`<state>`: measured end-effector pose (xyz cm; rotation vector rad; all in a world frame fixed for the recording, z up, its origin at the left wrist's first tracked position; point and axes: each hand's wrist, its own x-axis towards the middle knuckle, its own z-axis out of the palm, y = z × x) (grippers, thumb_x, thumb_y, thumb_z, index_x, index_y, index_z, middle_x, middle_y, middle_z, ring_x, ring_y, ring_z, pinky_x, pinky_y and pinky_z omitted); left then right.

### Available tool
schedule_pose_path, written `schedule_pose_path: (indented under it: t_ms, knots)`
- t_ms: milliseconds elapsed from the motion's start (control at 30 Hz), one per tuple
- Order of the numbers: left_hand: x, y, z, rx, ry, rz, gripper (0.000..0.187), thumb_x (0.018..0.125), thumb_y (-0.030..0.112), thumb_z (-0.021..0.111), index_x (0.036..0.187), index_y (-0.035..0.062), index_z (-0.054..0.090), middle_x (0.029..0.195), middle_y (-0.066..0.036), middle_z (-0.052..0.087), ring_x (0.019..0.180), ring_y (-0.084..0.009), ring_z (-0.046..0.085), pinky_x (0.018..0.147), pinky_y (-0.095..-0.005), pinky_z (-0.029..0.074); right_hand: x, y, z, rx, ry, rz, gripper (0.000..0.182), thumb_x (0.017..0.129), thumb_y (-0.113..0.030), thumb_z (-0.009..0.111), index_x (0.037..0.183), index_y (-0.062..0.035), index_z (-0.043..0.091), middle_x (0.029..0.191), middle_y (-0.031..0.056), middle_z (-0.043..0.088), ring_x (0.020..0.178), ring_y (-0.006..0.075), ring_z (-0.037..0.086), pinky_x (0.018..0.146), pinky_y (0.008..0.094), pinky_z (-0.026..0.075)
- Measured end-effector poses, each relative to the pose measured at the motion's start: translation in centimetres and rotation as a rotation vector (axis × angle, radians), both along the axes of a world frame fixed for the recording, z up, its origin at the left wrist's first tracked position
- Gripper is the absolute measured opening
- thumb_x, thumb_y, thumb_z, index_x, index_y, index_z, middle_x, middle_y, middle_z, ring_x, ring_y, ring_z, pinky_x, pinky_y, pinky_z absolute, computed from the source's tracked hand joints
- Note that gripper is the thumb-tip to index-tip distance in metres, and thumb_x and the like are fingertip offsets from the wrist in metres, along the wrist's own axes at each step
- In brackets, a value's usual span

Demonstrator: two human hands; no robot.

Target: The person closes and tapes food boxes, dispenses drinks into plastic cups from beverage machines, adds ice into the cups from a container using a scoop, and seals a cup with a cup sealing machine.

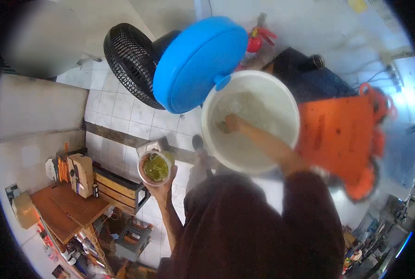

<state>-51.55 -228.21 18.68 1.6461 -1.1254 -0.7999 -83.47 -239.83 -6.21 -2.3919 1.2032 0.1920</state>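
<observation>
My left hand (163,187) is wrapped round a clear plastic cup (167,159) and holds it out at the left. Inside the cup is a yellow-green liquid (156,168) with pale shiny pieces that look like ice. My right hand (235,123) reaches down into a large round white tub (286,100), its fingers curled together near the bottom. What those fingers hold, if anything, cannot be made out. Clear, glassy contents (237,104) lie in the tub around the hand. A blue round lid (200,65) with a knob stands tilted against the tub's far-left rim.
Behind the blue lid is a black fan (128,65). A red fire extinguisher (255,44) is by the wall. An orange panel-like object (335,135) is right of the tub, with a dark box (305,74) behind. A brown wooden table (70,204) and wooden crate (116,188) are at lower left.
</observation>
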Motion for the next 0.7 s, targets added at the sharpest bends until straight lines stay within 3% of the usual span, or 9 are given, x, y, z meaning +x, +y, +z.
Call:
schedule_pose_path:
  t_ms: [33, 100, 133, 167, 233, 300, 400, 500, 700]
  knots:
    - [0.1, 0.1, -0.7, -0.028, 0.092, 0.005, 0.091, 0.061, 0.011, 0.091, 0.138, 0.0001, 0.043, 0.129, -0.015, 0.056, 0.119, -0.0243, 0.055, 0.101, -0.0387, 0.047, -1.2, -0.9, 1.6, -0.046, -0.056, 0.08, 0.025, 0.08, -0.019, 0.065, 0.08, 0.0051, 0.071, 0.076, 0.0195, 0.07, 0.075, 0.0308, 0.071, 0.069, 0.046, 0.058]
    - [0.5, 1.0, -2.7, 0.036, 0.074, -0.004, 0.092, 0.061, 0.011, 0.091, 0.138, 0.0001, 0.043, 0.129, -0.015, 0.056, 0.119, -0.0242, 0.054, 0.102, -0.0386, 0.046, -2.1, -2.2, 1.6, 0.742, 0.218, -0.329, 0.023, 0.08, -0.017, 0.063, 0.076, 0.0033, 0.071, 0.063, 0.0136, 0.064, 0.064, 0.0216, 0.066, 0.058, 0.0382, 0.054]
    - [0.2, 0.8, -2.4, 0.103, 0.051, -0.02, 0.093, 0.061, 0.011, 0.091, 0.139, 0.0002, 0.042, 0.13, -0.015, 0.056, 0.12, -0.0242, 0.054, 0.103, -0.0385, 0.046, -2.9, -2.3, 2.4, 0.734, 0.225, -0.316, 0.023, 0.08, -0.017, 0.063, 0.076, 0.0033, 0.071, 0.063, 0.0136, 0.064, 0.064, 0.0216, 0.066, 0.058, 0.0382, 0.054]
    - [-0.6, 0.7, -1.7, 0.071, 0.089, -0.003, 0.09, 0.061, 0.011, 0.091, 0.137, 0.0002, 0.044, 0.129, -0.014, 0.056, 0.119, -0.0237, 0.055, 0.101, -0.038, 0.047, -3.8, -1.8, 3.4, 0.774, -0.111, -0.279, 0.021, 0.079, -0.017, 0.063, 0.076, 0.0017, 0.071, 0.063, 0.01, 0.061, 0.061, 0.018, 0.061, 0.054, 0.0341, 0.049]
    - [-2.4, -0.4, 0.7, 0.101, 0.135, -0.063, 0.084, 0.061, 0.012, 0.091, 0.133, 0.0001, 0.049, 0.127, -0.013, 0.058, 0.116, -0.0226, 0.057, 0.098, -0.0367, 0.048, -5.4, -0.9, 4.5, 0.799, -0.452, -0.24, 0.019, 0.079, -0.017, 0.064, 0.076, 0.0001, 0.071, 0.062, 0.0064, 0.058, 0.057, 0.0144, 0.056, 0.05, 0.03, 0.045]
    - [-3.3, -1.9, 1.0, 0.152, 0.146, -0.149, 0.081, 0.061, 0.012, 0.091, 0.13, 0.0, 0.052, 0.126, -0.012, 0.059, 0.114, -0.022, 0.058, 0.095, -0.036, 0.049, -6.9, -0.9, 5.1, 0.961, -0.723, -0.471, 0.017, 0.084, -0.018, 0.066, 0.079, -0.0022, 0.068, 0.063, 0.0024, 0.056, 0.055, 0.0119, 0.05, 0.048, 0.0281, 0.037]
    - [-4.6, -3.6, 1.1, 0.03, 0.166, -0.276, 0.074, 0.062, 0.012, 0.091, 0.125, 0.0002, 0.056, 0.122, -0.012, 0.061, 0.109, -0.0211, 0.06, 0.093, -0.035, 0.049, -8.3, -1.1, 5.5, 0.825, -0.604, -0.466, 0.018, 0.088, -0.02, 0.066, 0.081, -0.0036, 0.066, 0.064, 0.0016, 0.055, 0.055, 0.0114, 0.049, 0.049, 0.0284, 0.037]
    - [-5.9, -5.4, 1.5, -0.052, 0.136, -0.424, 0.073, 0.061, 0.012, 0.091, 0.125, 0.0014, 0.056, 0.121, -0.013, 0.062, 0.109, -0.0209, 0.061, 0.094, -0.0356, 0.049, -9.1, -1.3, 12.1, 0.827, -0.606, -0.538, 0.022, 0.094, -0.022, 0.065, 0.081, -0.004, 0.063, 0.063, 0.0003, 0.052, 0.056, 0.0105, 0.048, 0.051, 0.029, 0.036]
    - [-9.8, -8.0, 2.5, -0.107, 0.042, -0.576, 0.072, 0.06, 0.01, 0.089, 0.124, 0.0027, 0.057, 0.119, -0.013, 0.064, 0.111, -0.025, 0.062, 0.096, -0.0366, 0.049, -13.2, 0.8, 24.1, 0.709, -0.566, -0.797, 0.027, 0.093, -0.028, 0.067, 0.078, -0.0045, 0.063, 0.064, -0.0011, 0.055, 0.056, 0.0096, 0.047, 0.051, 0.0275, 0.036]
